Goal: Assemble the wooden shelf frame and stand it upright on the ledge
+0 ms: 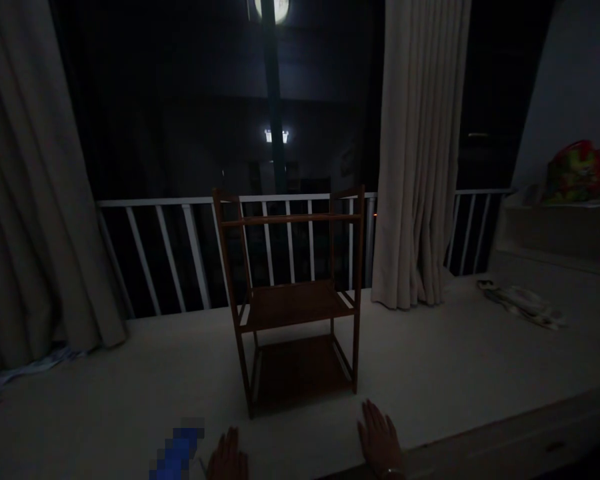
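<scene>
A small dark brown wooden shelf rack (297,303) stands upright on the pale window ledge (420,360), with two shelf boards and an open frame above them. My left hand (229,457) lies on the ledge in front of the rack's left front leg, fingers out and holding nothing. Just beyond the rack's right front leg, my right hand (380,437) rests flat with its fingers stretched. Neither hand touches the rack. A blue, pixelated object (177,453) lies left of my left hand; its kind cannot be made out.
Behind the rack runs a white railing (193,253) before a dark window. Beige curtains hang at left (25,187) and right (420,160). A crumpled light cloth (523,303) lies on the right of the ledge, below a red and green bag (577,172).
</scene>
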The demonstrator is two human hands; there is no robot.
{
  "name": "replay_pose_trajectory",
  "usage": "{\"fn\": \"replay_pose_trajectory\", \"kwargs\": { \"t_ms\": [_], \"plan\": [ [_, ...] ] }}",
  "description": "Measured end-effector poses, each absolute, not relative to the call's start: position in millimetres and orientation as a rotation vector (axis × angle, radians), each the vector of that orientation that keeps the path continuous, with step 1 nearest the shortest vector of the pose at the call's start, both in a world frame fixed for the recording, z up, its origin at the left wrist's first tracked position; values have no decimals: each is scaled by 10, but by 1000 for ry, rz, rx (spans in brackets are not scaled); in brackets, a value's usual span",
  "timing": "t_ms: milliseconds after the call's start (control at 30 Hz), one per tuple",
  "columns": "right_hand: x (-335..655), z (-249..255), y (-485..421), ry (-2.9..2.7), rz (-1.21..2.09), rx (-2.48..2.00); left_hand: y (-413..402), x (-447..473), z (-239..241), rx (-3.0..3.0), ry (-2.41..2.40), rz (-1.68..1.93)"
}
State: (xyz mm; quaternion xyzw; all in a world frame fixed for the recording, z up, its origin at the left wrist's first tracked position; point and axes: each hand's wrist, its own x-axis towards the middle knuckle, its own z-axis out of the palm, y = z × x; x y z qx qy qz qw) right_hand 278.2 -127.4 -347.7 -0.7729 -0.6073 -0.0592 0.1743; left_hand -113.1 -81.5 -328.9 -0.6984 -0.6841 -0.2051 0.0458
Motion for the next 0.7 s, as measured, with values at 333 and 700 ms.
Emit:
{"fn": "replay_pose_trajectory", "kwargs": {
  "t_ms": [333,700],
  "plan": [
    [2741,-3411,-1307,-1756,-181,-2221,-863,-1124,-3407,-2098,-2017,-496],
    [2752,-3396,-1319,-1742,-176,-2221,-777,-1177,-3567,-2036,-1949,-499]
  ]
}}
